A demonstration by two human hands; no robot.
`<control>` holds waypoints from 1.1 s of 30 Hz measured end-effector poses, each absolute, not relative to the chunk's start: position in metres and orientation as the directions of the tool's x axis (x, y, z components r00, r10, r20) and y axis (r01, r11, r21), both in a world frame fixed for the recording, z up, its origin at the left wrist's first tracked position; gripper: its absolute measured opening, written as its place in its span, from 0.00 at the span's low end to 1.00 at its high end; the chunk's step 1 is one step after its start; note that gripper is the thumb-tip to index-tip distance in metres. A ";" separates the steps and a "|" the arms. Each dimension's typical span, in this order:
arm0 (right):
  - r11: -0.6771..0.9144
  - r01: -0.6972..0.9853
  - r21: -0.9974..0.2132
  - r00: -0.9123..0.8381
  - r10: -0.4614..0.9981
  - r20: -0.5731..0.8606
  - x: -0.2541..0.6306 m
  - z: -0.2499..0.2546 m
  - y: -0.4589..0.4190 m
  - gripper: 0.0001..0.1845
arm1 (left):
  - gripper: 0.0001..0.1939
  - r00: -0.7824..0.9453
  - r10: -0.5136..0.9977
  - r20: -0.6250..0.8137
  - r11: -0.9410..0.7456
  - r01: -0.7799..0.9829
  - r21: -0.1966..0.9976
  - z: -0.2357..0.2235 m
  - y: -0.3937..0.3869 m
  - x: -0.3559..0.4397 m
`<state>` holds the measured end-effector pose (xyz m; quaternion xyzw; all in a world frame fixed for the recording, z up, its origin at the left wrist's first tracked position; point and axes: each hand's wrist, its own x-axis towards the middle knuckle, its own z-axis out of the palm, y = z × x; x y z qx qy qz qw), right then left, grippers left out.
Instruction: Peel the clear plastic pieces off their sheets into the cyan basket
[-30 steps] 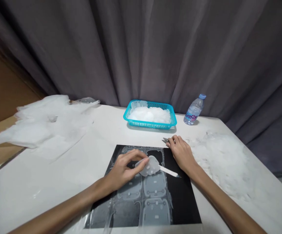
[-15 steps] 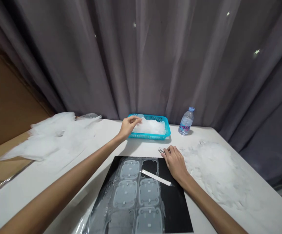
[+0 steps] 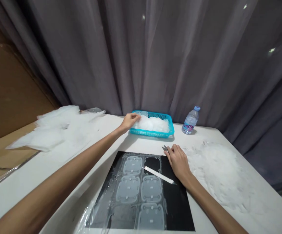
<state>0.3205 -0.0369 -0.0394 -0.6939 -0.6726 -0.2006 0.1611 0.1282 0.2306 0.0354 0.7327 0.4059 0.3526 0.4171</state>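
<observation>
My left hand (image 3: pixel 130 120) reaches across the table to the left end of a turquoise basket (image 3: pixel 155 132) heaped with clear plastic pieces (image 3: pixel 153 123); its fingers are curled at the pile, and what they hold is hidden. My right hand (image 3: pixel 178 159) rests on the table at the top right corner of a black mat (image 3: pixel 177 201), closed on small metal snips (image 3: pixel 165 148). On the mat lies a clear plastic sheet (image 3: pixel 141 188) of moulded shapes, with one shape cut out at the top. A white strip (image 3: pixel 159 175) lies across it.
A small water bottle (image 3: pixel 190 120) stands right of the basket. A pile of clear plastic scraps (image 3: pixel 218 169) covers the table's right side. Crumpled white plastic sheets (image 3: pixel 58 126) lie at the far left. A grey curtain (image 3: pixel 141 55) hangs behind.
My left hand lifted a cut-out plastic piece off the sheet and carried it to the basket, where it now rests at the pile. My right hand has stayed on the snips.
</observation>
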 end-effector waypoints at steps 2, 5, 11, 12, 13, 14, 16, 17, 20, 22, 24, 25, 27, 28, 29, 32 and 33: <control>-0.045 0.997 0.055 0.013 0.875 0.484 0.318 -0.038 -0.038 0.12 | 0.18 0.428 0.884 0.187 -0.339 0.313 0.887 0.035 0.231 0.127; -0.034 0.998 0.059 0.003 0.890 0.457 0.311 -0.035 -0.040 0.14 | 0.18 0.439 0.872 0.215 -0.380 0.334 0.862 0.037 0.230 0.125; -0.039 0.999 -0.014 0.042 0.930 0.366 0.306 -0.017 -0.048 0.09 | 0.14 0.435 0.815 0.382 -0.543 0.345 0.766 0.045 0.200 0.103; -0.031 0.999 -0.031 0.040 0.937 0.347 0.308 -0.010 -0.051 0.07 | 0.13 0.445 0.796 0.411 -0.574 0.337 0.746 0.045 0.186 0.096; -0.005 0.998 -0.061 0.024 0.949 0.315 0.309 -0.002 -0.056 0.07 | 0.13 0.472 0.771 0.427 -0.603 0.326 0.729 0.044 0.170 0.088; 0.028 0.995 -0.096 0.000 0.960 0.279 0.311 0.006 -0.060 0.07 | 0.13 0.513 0.743 0.430 -0.628 0.310 0.714 0.043 0.151 0.079; 0.123 0.934 -0.335 -0.100 0.991 0.085 0.313 0.024 -0.069 0.09 | 0.14 0.622 0.677 0.394 -0.661 0.276 0.698 0.039 0.109 0.059; 0.102 0.883 -0.458 -0.128 0.991 -0.026 0.313 0.032 -0.072 0.11 | 0.14 0.681 0.639 0.358 -0.670 0.263 0.695 0.036 0.089 0.048; -0.050 0.793 -0.607 -0.152 0.949 -0.277 0.310 0.044 -0.077 0.14 | 0.19 0.864 0.466 0.193 -0.748 0.267 0.608 0.027 0.041 0.021; -0.126 0.767 -0.629 -0.172 0.904 -0.391 0.309 0.044 -0.077 0.12 | 0.21 0.893 0.425 0.146 -0.784 0.282 0.553 0.021 0.027 0.009; -0.157 0.765 -0.625 -0.187 0.874 -0.449 0.308 0.043 -0.077 0.08 | 0.23 0.897 0.421 0.132 -0.791 0.292 0.538 0.018 0.027 0.000; -0.155 0.777 -0.610 -0.189 0.867 -0.461 0.308 0.042 -0.077 0.06 | 0.24 0.898 0.420 0.128 -0.788 0.292 0.542 0.017 0.030 -0.003; -0.126 0.817 -0.562 -0.195 0.857 -0.476 0.309 0.044 -0.078 0.04 | 0.25 0.899 0.419 0.123 -0.780 0.288 0.555 0.015 0.036 -0.009; -0.107 0.838 -0.535 -0.197 0.855 -0.479 0.309 0.046 -0.078 0.05 | 0.25 0.899 0.422 0.121 -0.778 0.290 0.558 0.014 0.039 -0.011; -0.090 0.854 -0.513 -0.200 0.853 -0.483 0.309 0.048 -0.078 0.06 | 0.26 0.897 0.426 0.121 -0.777 0.294 0.557 0.013 0.042 -0.014; -0.069 0.853 -0.518 -0.239 0.830 -0.504 0.312 0.059 -0.080 0.10 | 0.28 0.895 0.428 0.123 -0.785 0.301 0.542 0.009 0.043 -0.019; -0.071 0.837 -0.542 -0.252 0.830 -0.498 0.313 0.064 -0.080 0.11 | 0.28 0.895 0.427 0.129 -0.788 0.299 0.538 0.007 0.043 -0.019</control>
